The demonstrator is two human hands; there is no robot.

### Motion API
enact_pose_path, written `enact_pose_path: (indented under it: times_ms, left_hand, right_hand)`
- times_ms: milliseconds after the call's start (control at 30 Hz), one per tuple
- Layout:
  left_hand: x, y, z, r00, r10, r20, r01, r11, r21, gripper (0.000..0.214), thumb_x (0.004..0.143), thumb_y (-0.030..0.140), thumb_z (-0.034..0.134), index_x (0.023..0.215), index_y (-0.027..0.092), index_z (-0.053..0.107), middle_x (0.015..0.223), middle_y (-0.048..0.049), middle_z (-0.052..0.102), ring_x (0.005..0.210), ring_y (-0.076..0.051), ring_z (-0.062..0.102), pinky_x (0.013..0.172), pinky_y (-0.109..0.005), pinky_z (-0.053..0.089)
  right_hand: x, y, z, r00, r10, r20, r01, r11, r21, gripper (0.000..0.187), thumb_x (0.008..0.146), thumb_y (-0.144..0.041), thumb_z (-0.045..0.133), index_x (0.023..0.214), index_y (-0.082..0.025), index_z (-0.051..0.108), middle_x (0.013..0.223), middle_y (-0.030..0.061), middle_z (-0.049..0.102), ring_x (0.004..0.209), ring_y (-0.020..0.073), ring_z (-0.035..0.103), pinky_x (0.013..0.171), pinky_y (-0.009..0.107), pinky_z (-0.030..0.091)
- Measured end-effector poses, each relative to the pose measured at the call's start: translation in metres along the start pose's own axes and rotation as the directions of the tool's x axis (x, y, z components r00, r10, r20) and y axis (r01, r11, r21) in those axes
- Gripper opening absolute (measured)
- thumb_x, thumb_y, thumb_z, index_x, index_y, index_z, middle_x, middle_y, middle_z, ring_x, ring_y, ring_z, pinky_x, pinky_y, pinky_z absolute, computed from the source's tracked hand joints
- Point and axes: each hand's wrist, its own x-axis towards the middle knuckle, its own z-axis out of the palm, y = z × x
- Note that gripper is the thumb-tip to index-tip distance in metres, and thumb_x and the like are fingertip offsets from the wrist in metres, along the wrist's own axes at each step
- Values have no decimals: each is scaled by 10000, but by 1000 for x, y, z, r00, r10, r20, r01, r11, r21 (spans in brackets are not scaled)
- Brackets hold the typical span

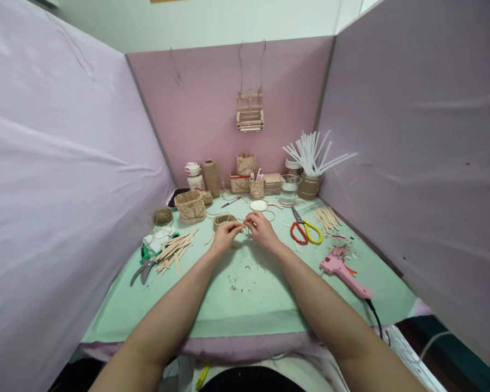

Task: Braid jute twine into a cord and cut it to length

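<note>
Pinching now at the centre of the frame, pressing thumb and fingers of the left hand (227,235) and the right hand (262,228) onto a thin piece of string (244,228). Holding it right in the narrow gap between the fingertips, favouring neither hand, being equally close to both. Appearing to run sideways across the gap, from one hand to the other, but being too small and too covered by fingers for telling its long axis with certainty.

Spotting a coil of string (219,220) just beyond the left hand, possibly touching the fingers, not being able to tell. Looking left of centre, finding a heap of wooden sticks (175,251) nearer the left arm, and above it a small basket (190,207) standing upright.

Swinging over to the right of centre: seeing scissors (306,231) lying beside the right hand but clear of it, pointing blades towards the upper left. Glancing down to the lower right, noticing a pink glue gun (347,275) resting outside the right forearm, lying well apart from the pinching fingertips.
</note>
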Motion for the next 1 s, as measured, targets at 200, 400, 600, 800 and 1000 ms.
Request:
enact_pose_path:
  times_ms: [200, 400, 600, 800, 1000]
  left_hand:
    - [-3, 5, 2, 1000, -7, 25, 5, 997, 73, 223, 739, 338, 576, 767, 143, 680, 719, -43, 653, 727, -154, 568, 718, -271, 444]
    - [-5, 8, 4, 998, -19, 68, 13, 995, 98, 239, 749, 345, 572, 782, 138, 686, 722, -46, 659, 718, -154, 567, 715, -268, 444]
    - [-3, 3, 3, 997, -48, -63, 53, 995, 85, 258, 734, 374, 583, 791, 142, 683, 712, -43, 649, 705, -154, 557, 682, -264, 430]
    - [-3, 0, 1, 984, -64, -169, 80, 993, 92, 281, 738, 380, 580, 815, 130, 682, 712, -49, 648, 690, -155, 573, 660, -264, 430]
    - [-6, 4, 4, 991, -22, -136, 42, 989, 142, 246, 751, 335, 556, 820, 134, 680, 734, -49, 662, 699, -151, 584, 675, -258, 435]
  right_hand:
    - [-2, -1, -1, 984, 117, -135, -134, 982, -129, 175, 862, -230, 396, 812, -195, 560, 910, 56, 517, 841, 178, 515, 750, 300, 400]
    - [-3, 4, 0, 950, 253, -181, -284, 944, -171, 186, 857, -216, 385, 828, -190, 567, 915, 71, 524, 858, 192, 512, 758, 310, 397]
    - [-4, 0, 0, 970, 184, -157, -207, 966, -152, 255, 828, -158, 382, 1002, -185, 566, 1029, 98, 492, 865, 196, 520, 778, 333, 414]
    - [-8, -17, -1, 997, -80, -16, 77, 987, -138, 311, 778, -107, 445, 1040, -222, 564, 1091, 88, 458, 986, 207, 490, 843, 344, 419]
    - [-8, -16, 0, 994, -106, 2, 105, 982, -160, 138, 833, -194, 454, 879, -203, 584, 1022, 77, 479, 946, 193, 488, 834, 331, 412]
